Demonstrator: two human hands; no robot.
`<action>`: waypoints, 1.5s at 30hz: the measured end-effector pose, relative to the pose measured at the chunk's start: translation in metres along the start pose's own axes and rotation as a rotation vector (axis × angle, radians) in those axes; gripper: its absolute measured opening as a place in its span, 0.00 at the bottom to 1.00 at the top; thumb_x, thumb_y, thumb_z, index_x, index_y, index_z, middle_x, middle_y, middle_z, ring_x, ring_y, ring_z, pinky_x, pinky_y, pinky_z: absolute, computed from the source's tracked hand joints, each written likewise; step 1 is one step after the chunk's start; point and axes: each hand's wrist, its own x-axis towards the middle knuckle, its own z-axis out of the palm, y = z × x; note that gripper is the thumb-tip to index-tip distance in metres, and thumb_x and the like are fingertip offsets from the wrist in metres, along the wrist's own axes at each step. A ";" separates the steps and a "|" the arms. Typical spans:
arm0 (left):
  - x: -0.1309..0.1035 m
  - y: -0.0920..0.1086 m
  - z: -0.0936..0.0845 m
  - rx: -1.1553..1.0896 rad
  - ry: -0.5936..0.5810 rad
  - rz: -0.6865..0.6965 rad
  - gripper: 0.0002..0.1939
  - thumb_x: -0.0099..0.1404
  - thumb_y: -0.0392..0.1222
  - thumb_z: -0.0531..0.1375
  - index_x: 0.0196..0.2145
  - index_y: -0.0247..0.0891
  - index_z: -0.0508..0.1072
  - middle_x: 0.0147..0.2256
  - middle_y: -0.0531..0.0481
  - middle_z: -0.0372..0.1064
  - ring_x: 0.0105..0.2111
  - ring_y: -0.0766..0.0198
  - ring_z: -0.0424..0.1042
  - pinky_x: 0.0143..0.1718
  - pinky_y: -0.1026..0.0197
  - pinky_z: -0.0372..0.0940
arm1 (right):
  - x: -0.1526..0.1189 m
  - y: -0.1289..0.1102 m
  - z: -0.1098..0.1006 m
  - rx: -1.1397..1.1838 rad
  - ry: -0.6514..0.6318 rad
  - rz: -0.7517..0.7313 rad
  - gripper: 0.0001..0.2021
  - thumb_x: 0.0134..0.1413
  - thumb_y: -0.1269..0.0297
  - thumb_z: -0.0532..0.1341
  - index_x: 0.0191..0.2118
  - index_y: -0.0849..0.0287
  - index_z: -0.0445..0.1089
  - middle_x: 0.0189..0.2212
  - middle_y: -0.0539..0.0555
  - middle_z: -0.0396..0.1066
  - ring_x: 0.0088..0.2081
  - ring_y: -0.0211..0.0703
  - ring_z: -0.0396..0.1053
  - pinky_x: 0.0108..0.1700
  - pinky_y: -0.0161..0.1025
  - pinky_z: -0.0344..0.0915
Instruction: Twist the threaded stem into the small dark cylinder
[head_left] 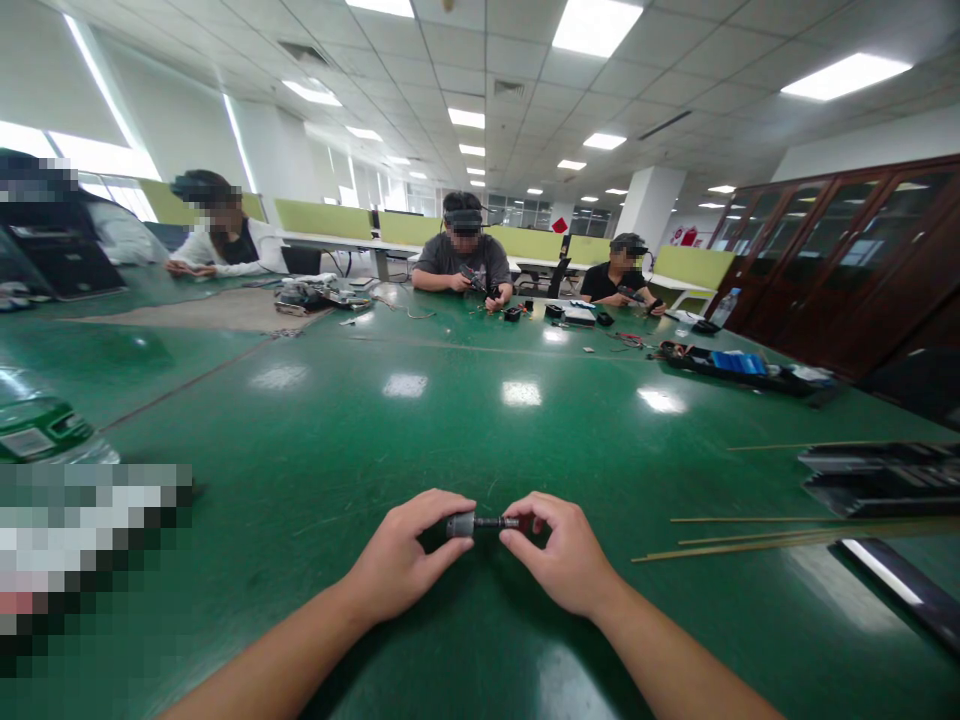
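Toward the near edge of the green tabletop (pixel 480 440), we hold one slim metallic part (pixel 491 522) level and clear of the surface. It has a smooth grey drum at its left end and a thin, dark, ridged shaft at its right. Our left hand (pixel 409 548) has thumb and fingers clamped on the drum; our right hand (pixel 562 548) pinches the shaft's far end. We can read no writing on it, nor on the green-and-white label of the bottle (pixel 45 425) by the left edge. Toward the right edge we count at least four thin yellowish rods (pixel 750 542), beside black channel pieces (pixel 885 478). Farther along that edge lies one black tray (pixel 739 372) with blue items. Four people (pixel 461 250) sit around the table's far portion.
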 end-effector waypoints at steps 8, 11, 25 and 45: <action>0.000 -0.002 0.000 -0.006 -0.003 -0.003 0.17 0.66 0.40 0.63 0.52 0.44 0.71 0.47 0.47 0.73 0.48 0.58 0.72 0.52 0.55 0.66 | 0.000 0.002 -0.001 0.006 0.001 0.010 0.03 0.55 0.69 0.65 0.37 0.56 0.75 0.30 0.48 0.73 0.32 0.39 0.70 0.36 0.36 0.62; 0.000 -0.003 0.000 0.000 -0.008 -0.004 0.17 0.66 0.40 0.63 0.52 0.44 0.71 0.47 0.47 0.73 0.48 0.58 0.71 0.52 0.55 0.66 | 0.000 0.003 -0.001 0.001 -0.003 0.011 0.03 0.54 0.69 0.65 0.36 0.56 0.75 0.30 0.48 0.73 0.32 0.39 0.70 0.35 0.36 0.62; -0.002 -0.002 -0.002 0.005 0.002 -0.011 0.16 0.66 0.40 0.63 0.52 0.45 0.71 0.47 0.47 0.73 0.48 0.58 0.71 0.52 0.55 0.65 | -0.001 0.002 -0.002 -0.003 -0.001 0.003 0.03 0.54 0.68 0.65 0.36 0.55 0.75 0.30 0.48 0.74 0.32 0.39 0.70 0.36 0.36 0.62; -0.001 -0.004 -0.002 0.012 0.008 -0.016 0.16 0.65 0.39 0.63 0.52 0.44 0.72 0.47 0.47 0.73 0.48 0.57 0.71 0.52 0.53 0.66 | 0.000 0.005 -0.001 0.005 0.012 0.003 0.04 0.54 0.69 0.66 0.36 0.55 0.75 0.30 0.49 0.74 0.32 0.40 0.71 0.36 0.37 0.63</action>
